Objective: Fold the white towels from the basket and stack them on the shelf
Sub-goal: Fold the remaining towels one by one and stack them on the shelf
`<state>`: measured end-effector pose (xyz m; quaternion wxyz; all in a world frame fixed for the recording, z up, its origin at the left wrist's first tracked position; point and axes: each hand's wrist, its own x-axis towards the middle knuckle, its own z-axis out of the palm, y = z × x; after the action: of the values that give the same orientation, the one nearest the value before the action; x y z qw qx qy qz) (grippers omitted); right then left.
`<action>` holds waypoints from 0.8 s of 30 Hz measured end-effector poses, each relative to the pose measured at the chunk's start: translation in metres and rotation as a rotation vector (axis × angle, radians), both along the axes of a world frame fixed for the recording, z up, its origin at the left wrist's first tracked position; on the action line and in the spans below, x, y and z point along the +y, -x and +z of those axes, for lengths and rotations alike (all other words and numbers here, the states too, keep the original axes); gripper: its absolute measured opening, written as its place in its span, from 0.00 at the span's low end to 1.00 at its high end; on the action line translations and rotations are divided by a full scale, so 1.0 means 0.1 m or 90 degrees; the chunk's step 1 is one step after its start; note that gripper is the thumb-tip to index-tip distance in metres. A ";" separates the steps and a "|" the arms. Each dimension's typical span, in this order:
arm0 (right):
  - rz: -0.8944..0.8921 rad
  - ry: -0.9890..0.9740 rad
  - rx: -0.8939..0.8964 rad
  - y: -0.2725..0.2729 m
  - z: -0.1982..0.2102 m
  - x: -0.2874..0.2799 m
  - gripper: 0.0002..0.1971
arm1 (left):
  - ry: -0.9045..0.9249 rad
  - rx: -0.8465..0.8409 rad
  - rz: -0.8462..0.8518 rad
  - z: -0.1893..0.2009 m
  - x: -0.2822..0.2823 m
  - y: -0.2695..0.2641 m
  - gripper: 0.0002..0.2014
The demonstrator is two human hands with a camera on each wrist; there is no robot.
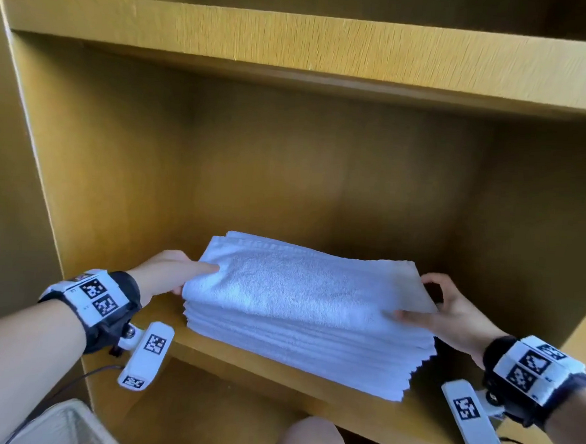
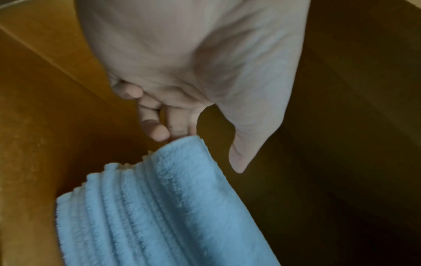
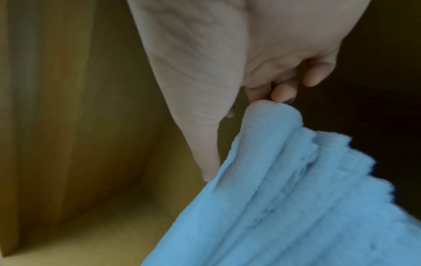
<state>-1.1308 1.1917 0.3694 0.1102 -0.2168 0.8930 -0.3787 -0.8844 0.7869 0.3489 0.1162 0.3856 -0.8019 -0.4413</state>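
At lower left, a corner of the basket (image 1: 66,424) shows. The left hand (image 1: 165,272) pinches the left end of the top towel (image 1: 301,284), thumb above. This towel lies on the stack (image 1: 311,353) on the wooden shelf (image 1: 242,359). The right hand (image 1: 451,310) pinches its right end.

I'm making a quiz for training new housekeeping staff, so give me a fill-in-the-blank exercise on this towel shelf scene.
1. The stack of folded towels rests on a wooden ____.
2. The number of hands touching the top towel is ____.
3. The left hand is at the stack's ____ end, the right hand at the other.
4. The colour of the towels in the head view is ____.

Missing words: shelf; two; left; white
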 end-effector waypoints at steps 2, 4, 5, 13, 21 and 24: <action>0.031 -0.071 0.079 -0.07 -0.04 0.06 0.39 | 0.048 0.002 -0.028 -0.02 0.04 -0.08 0.25; 0.059 -0.118 0.151 -0.13 -0.08 0.09 0.29 | 0.062 0.011 -0.069 -0.04 0.09 -0.13 0.28; 0.067 -0.129 0.181 -0.15 -0.10 0.10 0.26 | 0.066 0.015 -0.099 -0.04 0.09 -0.15 0.28; 0.049 -0.124 0.297 -0.19 -0.08 0.11 0.18 | 0.177 0.001 -0.193 -0.09 0.07 -0.17 0.22; 0.024 -0.061 0.334 -0.13 0.18 0.00 0.10 | 0.312 0.148 -0.145 0.16 0.08 -0.06 0.12; -0.006 -0.061 0.353 -0.07 0.37 -0.09 0.12 | 0.396 0.140 -0.087 0.30 0.09 0.03 0.09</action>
<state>-1.1239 1.1824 0.4063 -0.1301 -0.3023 0.9071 -0.2624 -0.8872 0.7955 0.3792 0.2843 0.2272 -0.9048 -0.2212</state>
